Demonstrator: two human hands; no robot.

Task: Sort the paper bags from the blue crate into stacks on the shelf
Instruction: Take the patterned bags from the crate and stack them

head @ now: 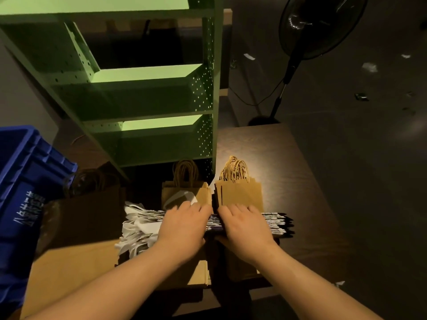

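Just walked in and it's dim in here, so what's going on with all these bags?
A person is sorting paper bags. Both hands, left hand and right hand, rest on a stack of printed bags lying sideways on the table. Two stacks of small brown bags sit just beyond, a larger brown bag to the left, beside the blue crate. The green shelf shows no bags on its visible boards.

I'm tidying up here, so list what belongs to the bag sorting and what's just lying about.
Job: blue crate, green shelf, brown paper bags, printed bags under both hands (left, right).

Lying about: fan, paper scraps on the floor.
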